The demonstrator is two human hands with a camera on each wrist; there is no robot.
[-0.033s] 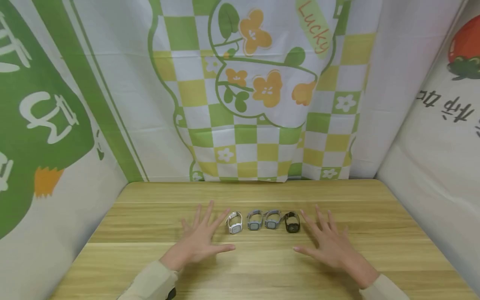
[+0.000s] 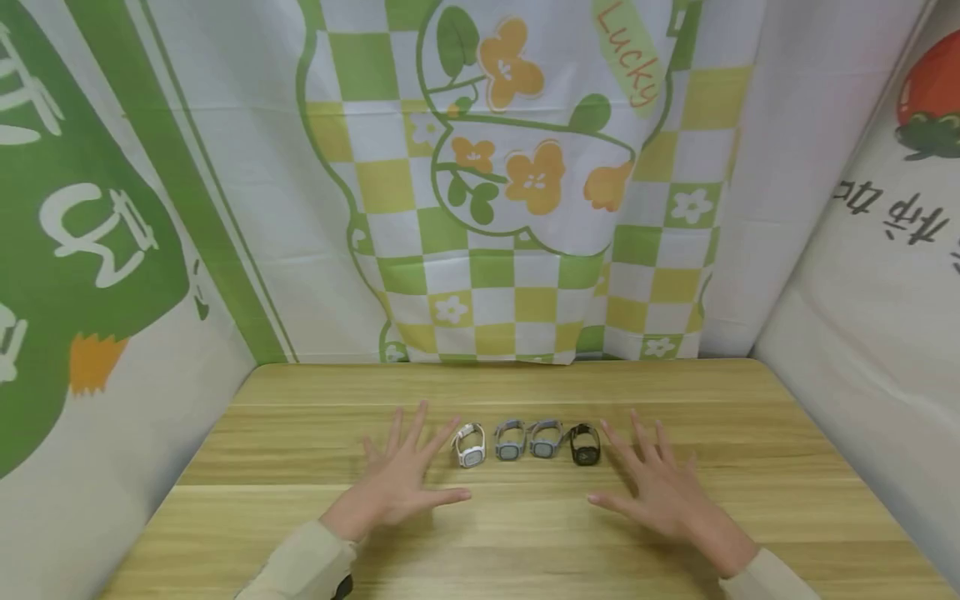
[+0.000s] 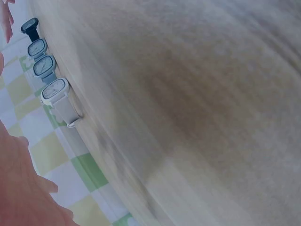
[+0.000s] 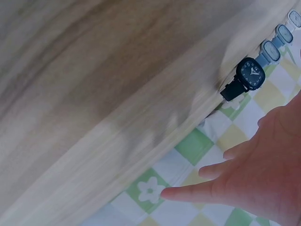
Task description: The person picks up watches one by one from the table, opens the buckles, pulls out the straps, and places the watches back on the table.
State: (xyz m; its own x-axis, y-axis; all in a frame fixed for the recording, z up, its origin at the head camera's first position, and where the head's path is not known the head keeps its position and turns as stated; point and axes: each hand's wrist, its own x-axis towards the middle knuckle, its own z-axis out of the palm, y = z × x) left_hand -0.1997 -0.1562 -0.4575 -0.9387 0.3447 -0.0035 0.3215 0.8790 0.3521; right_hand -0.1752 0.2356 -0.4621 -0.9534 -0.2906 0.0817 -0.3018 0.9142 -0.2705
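A row of wristwatches stands across the middle of the table, straps looped and faces toward me. The white watch [image 2: 471, 456] is at the left end, two blue-grey watches, one left [image 2: 509, 451] and one right [image 2: 544, 448], are in the middle, and the black watch [image 2: 585, 455] is at the right end. My left hand [image 2: 397, 482] is spread beside the white watch, holding nothing. My right hand [image 2: 660, 487] is spread likewise, fingertips close to the black watch. In the right wrist view the black watch [image 4: 250, 74] shows a dial with hands.
The wooden table [image 2: 525, 542] ends at the back against a hanging cloth [image 2: 495, 283] with green and yellow checks. Printed cloth walls flank it, one on the left [image 2: 217, 417] and one on the right [image 2: 847, 333].
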